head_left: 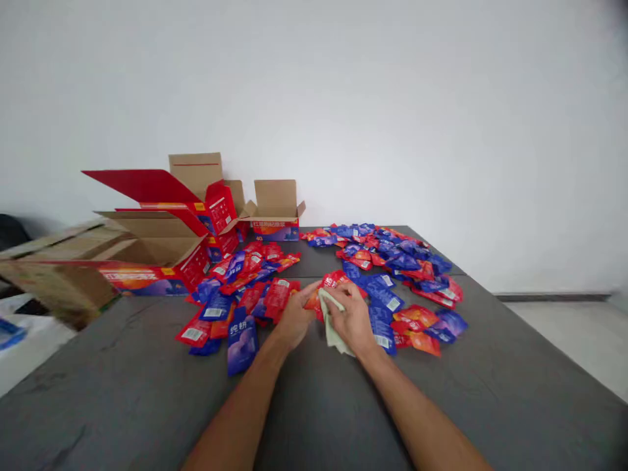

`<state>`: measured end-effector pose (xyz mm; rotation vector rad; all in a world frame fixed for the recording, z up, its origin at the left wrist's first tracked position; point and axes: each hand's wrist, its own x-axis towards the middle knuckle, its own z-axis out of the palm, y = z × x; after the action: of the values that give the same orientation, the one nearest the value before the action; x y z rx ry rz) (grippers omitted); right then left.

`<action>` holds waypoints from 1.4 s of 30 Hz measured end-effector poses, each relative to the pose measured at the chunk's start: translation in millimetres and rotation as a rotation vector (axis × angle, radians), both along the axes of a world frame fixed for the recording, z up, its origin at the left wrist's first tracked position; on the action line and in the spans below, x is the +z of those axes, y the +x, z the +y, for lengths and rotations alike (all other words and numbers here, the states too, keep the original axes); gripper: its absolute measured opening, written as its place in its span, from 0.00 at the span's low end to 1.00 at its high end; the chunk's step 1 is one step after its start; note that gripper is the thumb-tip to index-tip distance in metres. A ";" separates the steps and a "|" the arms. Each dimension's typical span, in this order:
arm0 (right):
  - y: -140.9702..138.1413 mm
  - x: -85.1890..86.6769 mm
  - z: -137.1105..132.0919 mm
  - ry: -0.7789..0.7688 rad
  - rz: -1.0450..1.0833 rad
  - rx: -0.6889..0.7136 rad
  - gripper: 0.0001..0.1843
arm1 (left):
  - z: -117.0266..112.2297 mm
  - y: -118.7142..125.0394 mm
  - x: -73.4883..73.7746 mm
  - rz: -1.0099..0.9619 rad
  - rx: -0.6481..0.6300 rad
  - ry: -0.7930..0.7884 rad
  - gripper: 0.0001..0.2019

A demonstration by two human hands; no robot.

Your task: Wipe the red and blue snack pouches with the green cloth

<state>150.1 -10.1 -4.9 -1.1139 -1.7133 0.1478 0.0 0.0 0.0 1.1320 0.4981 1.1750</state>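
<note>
While a white wall [343, 98] closes the far side, a dark desk [490, 392] carries open boxes [157, 280] at left, a right pouch pile [397, 252] and a left pouch pile [245, 265]. Between them, the left hand [296, 318] pinches a red pouch [336, 278]; the right hand [350, 317] grips a pale cloth [333, 332] against it — pressing too hard might make the pouch slip into either pile.

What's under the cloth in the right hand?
A red pouch pokes out past the pale cloth, which the right hand holds against it. The part the cloth covers can't be seen.
</note>
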 end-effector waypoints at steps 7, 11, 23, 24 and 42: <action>18.5 2.7 10.3 0.035 0.080 -0.187 0.15 | -1.6 2.0 -14.2 0.035 -0.029 -0.046 0.41; 8.1 0.0 2.7 0.003 -0.053 -0.053 0.16 | -0.6 2.9 -12.5 0.038 0.044 -0.019 0.41; -8.9 9.2 -11.7 -0.037 0.135 0.099 0.15 | 3.7 0.2 -4.4 -0.200 0.245 -0.181 0.30; -7.9 10.8 -11.1 -0.025 0.178 0.064 0.15 | 4.0 -0.1 -3.6 -0.220 0.275 -0.199 0.29; -11.7 10.4 -12.5 0.015 0.185 0.103 0.12 | -1.3 12.9 -3.3 -0.112 0.212 -0.231 0.16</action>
<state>138.4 -22.6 5.4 -0.9700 -1.6032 0.2928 12.9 -1.3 -3.3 0.8246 0.6614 1.3190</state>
